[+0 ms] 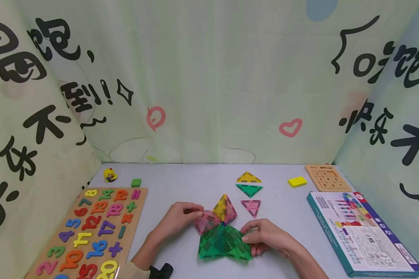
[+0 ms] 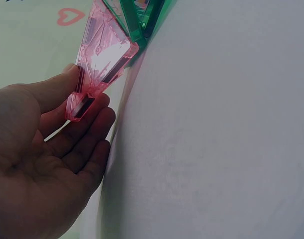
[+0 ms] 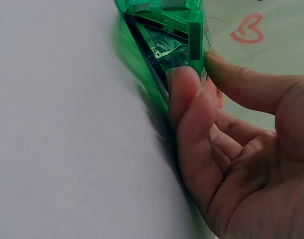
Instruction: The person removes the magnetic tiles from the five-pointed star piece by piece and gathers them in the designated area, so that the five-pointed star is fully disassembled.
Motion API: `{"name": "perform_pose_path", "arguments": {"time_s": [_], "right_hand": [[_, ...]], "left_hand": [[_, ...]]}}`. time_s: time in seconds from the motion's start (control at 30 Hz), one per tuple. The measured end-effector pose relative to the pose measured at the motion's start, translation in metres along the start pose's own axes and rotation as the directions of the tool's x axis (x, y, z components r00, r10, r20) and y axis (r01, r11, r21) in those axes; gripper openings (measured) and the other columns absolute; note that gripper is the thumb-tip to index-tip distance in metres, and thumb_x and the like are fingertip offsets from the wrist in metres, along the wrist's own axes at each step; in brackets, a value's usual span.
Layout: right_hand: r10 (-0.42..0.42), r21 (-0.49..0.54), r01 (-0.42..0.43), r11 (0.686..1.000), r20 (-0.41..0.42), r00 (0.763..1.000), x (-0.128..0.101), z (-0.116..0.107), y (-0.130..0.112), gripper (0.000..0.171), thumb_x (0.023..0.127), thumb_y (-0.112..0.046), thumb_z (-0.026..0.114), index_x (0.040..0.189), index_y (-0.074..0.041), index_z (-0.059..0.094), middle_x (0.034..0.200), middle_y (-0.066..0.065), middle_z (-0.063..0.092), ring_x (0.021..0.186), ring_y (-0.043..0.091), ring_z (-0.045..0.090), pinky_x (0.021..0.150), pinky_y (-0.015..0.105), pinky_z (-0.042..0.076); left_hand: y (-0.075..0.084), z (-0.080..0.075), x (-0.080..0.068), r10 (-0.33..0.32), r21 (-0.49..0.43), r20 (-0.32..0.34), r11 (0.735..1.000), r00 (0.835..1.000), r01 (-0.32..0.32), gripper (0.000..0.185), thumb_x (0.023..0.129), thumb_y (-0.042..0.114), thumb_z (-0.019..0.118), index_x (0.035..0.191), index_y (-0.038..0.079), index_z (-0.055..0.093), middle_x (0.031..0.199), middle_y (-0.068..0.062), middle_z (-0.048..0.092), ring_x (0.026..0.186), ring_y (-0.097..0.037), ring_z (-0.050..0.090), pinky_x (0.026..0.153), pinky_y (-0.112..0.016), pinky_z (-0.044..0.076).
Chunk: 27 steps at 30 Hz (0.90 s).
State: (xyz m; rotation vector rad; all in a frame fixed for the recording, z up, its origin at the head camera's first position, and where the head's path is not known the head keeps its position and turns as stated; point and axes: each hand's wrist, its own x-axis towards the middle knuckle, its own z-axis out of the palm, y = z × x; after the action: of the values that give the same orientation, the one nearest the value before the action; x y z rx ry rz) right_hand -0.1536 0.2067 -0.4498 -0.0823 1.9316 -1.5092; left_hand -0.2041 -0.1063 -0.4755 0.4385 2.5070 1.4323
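Note:
A translucent structure of triangular magnetic tiles stands mid-table: green tiles (image 1: 213, 243) at the front, pink tiles (image 1: 206, 222) on the left, and a peak of a yellow tile (image 1: 219, 208) and pink behind. My left hand (image 1: 177, 217) pinches the pink tiles' outer corner between thumb and fingers, as the left wrist view (image 2: 104, 55) confirms. On the other side, my right hand (image 1: 269, 237) pinches the right green tile's edge (image 3: 195, 42) between thumb and fingertips. Beyond it lie a loose pink triangle (image 1: 251, 207), a green triangle (image 1: 249, 190) and a yellow triangle (image 1: 248, 177).
A wooden number board (image 1: 101, 224) covers the left side, with a green block (image 1: 136, 182) and a small yellow figure (image 1: 109, 174) behind it. At right lie a boxed set (image 1: 364, 232), a wooden board (image 1: 327, 177) and a yellow block (image 1: 296, 182). Printed curtains surround the table.

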Motion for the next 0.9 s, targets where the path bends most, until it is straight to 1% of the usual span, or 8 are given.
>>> {"name": "perform_pose_path", "arguments": {"time_s": [0.17,0.3,0.37,0.6,0.9], "right_hand": [[-0.007,0.080,0.006,0.997,0.005,1.000,0.002,-0.004,0.005,0.038,0.091,-0.020,0.071,0.118,0.003,0.058,0.063,-0.004,0.063,0.053,0.005,0.058,0.053,0.019,0.049],[-0.022,0.149,0.017,0.989,0.031,0.999,0.003,-0.007,0.008,0.033,0.091,-0.016,0.070,0.115,0.001,0.056,0.066,-0.005,0.062,0.055,0.004,0.058,0.055,0.018,0.050],[-0.034,0.171,0.026,0.985,0.043,0.998,0.004,-0.008,0.009,0.032,0.091,-0.015,0.070,0.115,0.000,0.056,0.070,-0.004,0.064,0.056,0.004,0.060,0.057,0.019,0.050],[-0.061,0.195,0.050,0.980,0.055,0.997,0.006,-0.010,0.011,0.029,0.092,-0.016,0.069,0.114,-0.003,0.055,0.086,-0.001,0.073,0.062,0.005,0.061,0.062,0.021,0.053],[-0.087,0.239,0.062,0.969,0.094,0.992,0.003,-0.013,0.013,0.022,0.094,-0.013,0.065,0.113,-0.008,0.055,0.091,-0.001,0.074,0.067,0.007,0.061,0.065,0.023,0.052]], "left_hand": [[0.000,0.000,0.000,0.001,0.002,0.000,1.000,1.000,-0.001,0.031,0.093,0.038,0.069,0.113,0.016,0.075,0.112,0.000,0.074,0.099,-0.014,0.061,0.086,-0.032,0.054],[0.000,0.000,0.000,-0.001,0.001,0.000,1.000,1.000,0.001,0.031,0.092,0.038,0.069,0.113,0.016,0.075,0.111,0.000,0.074,0.099,-0.014,0.061,0.086,-0.032,0.054],[0.000,0.000,0.000,-0.001,0.002,0.000,1.000,1.000,0.001,0.031,0.092,0.038,0.069,0.113,0.016,0.075,0.111,0.000,0.074,0.099,-0.014,0.061,0.086,-0.031,0.054],[0.000,0.000,0.000,-0.003,0.003,-0.001,1.000,1.000,0.003,0.031,0.092,0.038,0.069,0.114,0.016,0.075,0.112,0.000,0.074,0.099,-0.014,0.061,0.086,-0.032,0.055],[0.000,0.000,0.000,0.002,0.004,0.000,1.000,1.000,-0.002,0.032,0.093,0.039,0.069,0.114,0.015,0.075,0.113,-0.001,0.074,0.100,-0.015,0.062,0.087,-0.033,0.055]]}}
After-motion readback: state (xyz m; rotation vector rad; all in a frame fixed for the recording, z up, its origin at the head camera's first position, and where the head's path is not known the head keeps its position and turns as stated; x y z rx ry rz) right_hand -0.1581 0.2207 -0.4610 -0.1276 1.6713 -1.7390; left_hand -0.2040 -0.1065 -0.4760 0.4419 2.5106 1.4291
